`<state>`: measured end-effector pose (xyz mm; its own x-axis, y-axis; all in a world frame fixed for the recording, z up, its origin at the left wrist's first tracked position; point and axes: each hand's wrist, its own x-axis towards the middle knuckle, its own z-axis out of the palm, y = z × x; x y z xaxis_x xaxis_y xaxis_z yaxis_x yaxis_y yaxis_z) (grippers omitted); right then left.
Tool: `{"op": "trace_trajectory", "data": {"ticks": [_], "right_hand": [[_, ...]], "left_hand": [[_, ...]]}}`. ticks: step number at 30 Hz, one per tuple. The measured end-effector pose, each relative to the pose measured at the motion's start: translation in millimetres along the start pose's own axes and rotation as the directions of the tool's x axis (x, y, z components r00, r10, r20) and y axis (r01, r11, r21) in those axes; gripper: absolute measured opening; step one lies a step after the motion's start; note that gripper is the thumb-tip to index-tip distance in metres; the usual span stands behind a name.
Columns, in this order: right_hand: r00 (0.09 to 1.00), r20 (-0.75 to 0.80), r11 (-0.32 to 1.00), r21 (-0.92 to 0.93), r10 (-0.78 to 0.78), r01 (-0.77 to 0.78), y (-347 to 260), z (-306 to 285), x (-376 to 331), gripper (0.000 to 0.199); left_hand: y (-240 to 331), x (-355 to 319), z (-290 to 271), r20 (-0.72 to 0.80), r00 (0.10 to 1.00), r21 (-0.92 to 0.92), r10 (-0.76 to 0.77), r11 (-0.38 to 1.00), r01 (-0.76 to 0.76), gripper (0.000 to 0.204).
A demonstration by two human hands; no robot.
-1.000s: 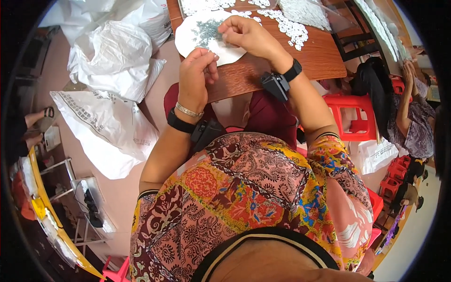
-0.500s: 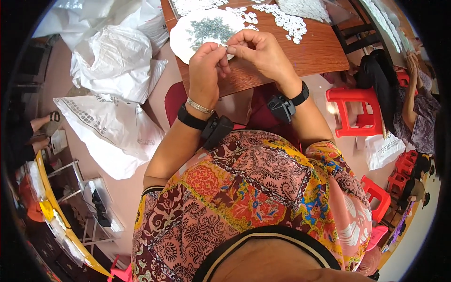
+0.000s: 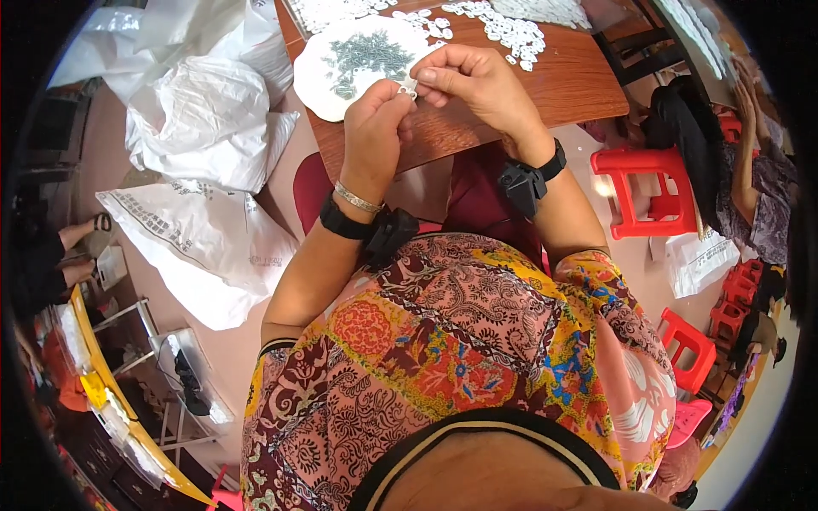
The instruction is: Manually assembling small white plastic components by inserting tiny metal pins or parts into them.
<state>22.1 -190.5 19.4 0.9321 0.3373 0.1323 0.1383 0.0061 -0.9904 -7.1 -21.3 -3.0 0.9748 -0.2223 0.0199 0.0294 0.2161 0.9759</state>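
Observation:
My left hand [image 3: 376, 121] pinches a small white plastic piece [image 3: 408, 88] with a ring-like end, over the near edge of the table. My right hand [image 3: 475, 83] grips the same piece from the other side, thumb and forefinger closed on it. Its exact kind is too small to make out. Just beyond my left hand lies a white round plate [image 3: 313, 89] with a heap of small dark grey metal pins or screws [image 3: 366, 58]. Farther right, many loose white plastic pieces [image 3: 515, 36] with holes are spread over the brown wooden table [image 3: 569, 92].
Big white sacks [image 3: 200, 119] stand on the floor to the left, with a flattened sack [image 3: 209, 247] nearer. A red plastic stool [image 3: 643, 192] stands at the right, close to another person [image 3: 754, 200]. A yellow-edged table [image 3: 128, 409] is at the lower left.
My view has shifted slightly, so the table and plate sit farther left. The white piece between my fingers shows more plainly, and my right fingers have turned a little.

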Motion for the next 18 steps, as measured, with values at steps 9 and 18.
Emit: {"op": "trace_trajectory", "data": {"ticks": [9,18], "right_hand": [[0.999,0.050,0.999,-0.044,0.006,-0.004,0.7,4.8,-3.5,0.017],[0.999,0.008,0.943,-0.331,-0.043,0.043,-2.1,14.5,-10.1,0.018]], "left_hand": [[-1.2,-2.4,0.4,-0.017,1.000,0.056,0.002,0.998,-0.001,0.019],[-10.2,-5.9,0.8,-0.027,0.998,0.115,0.055,0.992,-0.051,0.017]]}}
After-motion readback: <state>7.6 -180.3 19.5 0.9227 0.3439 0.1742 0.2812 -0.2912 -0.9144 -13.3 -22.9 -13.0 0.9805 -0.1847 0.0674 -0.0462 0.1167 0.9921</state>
